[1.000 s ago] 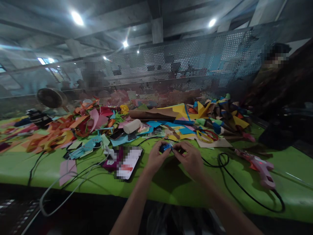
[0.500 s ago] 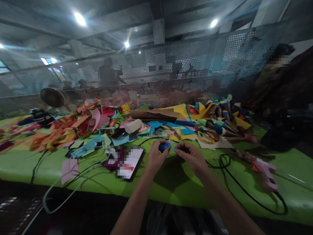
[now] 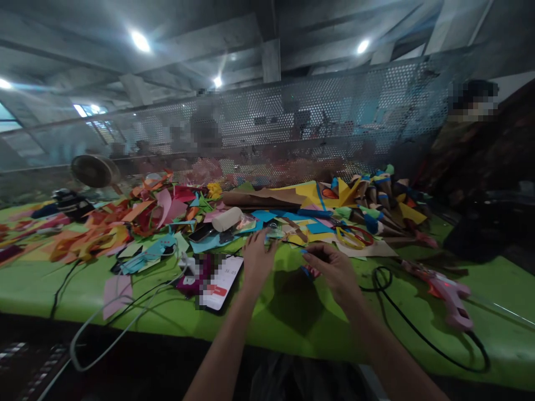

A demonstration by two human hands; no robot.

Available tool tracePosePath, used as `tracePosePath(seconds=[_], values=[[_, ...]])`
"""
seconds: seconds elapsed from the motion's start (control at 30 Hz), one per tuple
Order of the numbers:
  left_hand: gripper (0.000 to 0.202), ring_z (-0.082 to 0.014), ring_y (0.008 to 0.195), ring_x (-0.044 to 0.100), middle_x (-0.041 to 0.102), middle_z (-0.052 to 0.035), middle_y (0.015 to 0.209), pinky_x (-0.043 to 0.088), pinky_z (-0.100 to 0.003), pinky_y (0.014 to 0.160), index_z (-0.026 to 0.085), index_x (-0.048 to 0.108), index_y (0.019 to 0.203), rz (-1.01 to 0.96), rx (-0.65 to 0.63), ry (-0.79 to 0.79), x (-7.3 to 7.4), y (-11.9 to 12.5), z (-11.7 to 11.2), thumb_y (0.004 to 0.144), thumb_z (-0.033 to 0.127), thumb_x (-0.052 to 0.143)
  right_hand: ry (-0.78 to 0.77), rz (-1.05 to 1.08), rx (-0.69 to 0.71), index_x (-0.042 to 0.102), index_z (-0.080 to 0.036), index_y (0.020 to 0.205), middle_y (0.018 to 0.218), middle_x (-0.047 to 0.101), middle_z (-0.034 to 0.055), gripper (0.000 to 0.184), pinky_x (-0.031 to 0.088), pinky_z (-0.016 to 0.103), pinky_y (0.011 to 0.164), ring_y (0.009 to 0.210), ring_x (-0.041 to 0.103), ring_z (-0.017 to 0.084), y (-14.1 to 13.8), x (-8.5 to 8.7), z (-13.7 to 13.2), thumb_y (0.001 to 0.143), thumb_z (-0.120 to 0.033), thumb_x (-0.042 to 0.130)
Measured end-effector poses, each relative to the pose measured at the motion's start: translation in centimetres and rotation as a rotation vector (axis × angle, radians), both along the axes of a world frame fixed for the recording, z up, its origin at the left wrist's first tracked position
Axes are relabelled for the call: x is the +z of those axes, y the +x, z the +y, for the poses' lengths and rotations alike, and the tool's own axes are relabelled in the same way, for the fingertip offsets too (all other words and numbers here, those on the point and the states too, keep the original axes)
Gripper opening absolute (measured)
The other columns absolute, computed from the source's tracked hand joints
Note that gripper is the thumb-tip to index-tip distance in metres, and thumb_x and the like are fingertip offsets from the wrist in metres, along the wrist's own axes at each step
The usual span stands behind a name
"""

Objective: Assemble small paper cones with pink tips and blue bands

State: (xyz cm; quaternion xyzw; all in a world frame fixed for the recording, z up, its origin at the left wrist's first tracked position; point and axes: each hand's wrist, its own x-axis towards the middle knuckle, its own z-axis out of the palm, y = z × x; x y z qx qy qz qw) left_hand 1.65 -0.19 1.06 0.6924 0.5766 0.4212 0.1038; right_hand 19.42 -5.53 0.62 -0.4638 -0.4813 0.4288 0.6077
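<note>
Two bare hands over the green table (image 3: 280, 326); small-piece handwork, by the look of it. Right hand (image 3: 334, 270): thumb and index pinched together on a small blue scrap (image 3: 304, 251), held at the fingertips just above the table's near half. Left hand (image 3: 258, 259): fingers spread and extended, nothing seen in the grip, nearest the paper scraps by the white roll (image 3: 227, 220) and just beside the phone (image 3: 223, 284). To do this well: light pinch at the scrap's edge so it doesn't crease, right wrist steady, left fingers clear of the phone and loose papers, both forearms off the black cable (image 3: 426, 334) of the pink glue gun (image 3: 449, 295). Hard to make out: a red-and-blue bit (image 3: 310, 271) sits under the right fingers; can't tell if held or lying on the table. Right hand's other fingers mostly hidden behind index and thumb. Left fingertips blur into the clutter; contact there unclear. Phone screen partly pixelated. Forearms cut off at bottom edge.
</note>
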Motion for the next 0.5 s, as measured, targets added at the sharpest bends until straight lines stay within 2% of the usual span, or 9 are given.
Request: tracePosePath(seconds=[0.1, 0.17, 0.3, 0.4, 0.5], values=[[0.02, -0.0231, 0.094, 0.065, 0.073, -0.0062, 0.099, 0.048, -0.035, 0.085, 0.02, 0.069, 0.098, -0.268, -0.253, -0.102, 0.2, 1.5, -1.7, 0.089, 0.031, 0.055, 0.051, -0.086, -0.032, 0.068, -0.018, 0.085, 0.066, 0.064, 0.001, 0.033, 0.041, 0.025, 0.044, 0.049, 0.052, 0.013, 0.2, -0.2, 0.0, 0.071, -0.046, 0.078], [0.02, -0.0214, 0.083, 0.065, 0.073, -0.0044, 0.085, 0.049, -0.033, 0.076, 0.02, 0.07, 0.085, -0.403, -0.354, -0.19, 0.2, 2.3, -2.6, 0.088, 0.033, 0.055, 0.127, -0.211, -0.074, 0.068, -0.018, 0.085, 0.072, 0.066, 0.003, 0.025, 0.044, 0.027, 0.049, 0.055, 0.054, 0.015, 0.2, -0.1, -0.2, 0.076, -0.042, 0.073], [0.018, -0.0213, 0.082, 0.066, 0.073, -0.0037, 0.083, 0.049, -0.032, 0.077, 0.02, 0.071, 0.081, -0.547, -0.418, -0.277, 0.1, 3.4, -3.2, 0.082, 0.035, 0.062, 0.343, -0.516, -0.169, 0.069, -0.021, 0.083, 0.082, 0.066, 0.0047, 0.006, 0.047, 0.031, 0.066, 0.074, 0.059, 0.02, 0.0, 0.0, -0.5, 0.08, -0.024, 0.063], [0.017, -0.0205, 0.08, 0.065, 0.073, -0.004, 0.082, 0.05, -0.031, 0.076, 0.019, 0.071, 0.083, -0.586, -0.405, -0.301, -0.1, 3.7, -3.1, 0.078, 0.035, 0.067, 0.398, -0.62, -0.199, 0.067, -0.022, 0.082, 0.083, 0.066, 0.0047, 0.011, 0.046, 0.031, 0.068, 0.076, 0.059, 0.02, -0.1, -0.1, -0.5, 0.078, -0.015, 0.058], [0.017, -0.0195, 0.079, 0.064, 0.071, -0.0045, 0.081, 0.049, -0.03, 0.074, 0.018, 0.069, 0.082, -0.616, -0.387, -0.304, -0.4, 3.7, -3.0, 0.077, 0.034, 0.068, 0.386, -0.649, -0.186, 0.067, -0.021, 0.083, 0.085, 0.066, 0.0049, 0.013, 0.046, 0.032, 0.067, 0.075, 0.059, 0.02, -0.1, -0.2, -0.6, 0.077, -0.015, 0.057]])
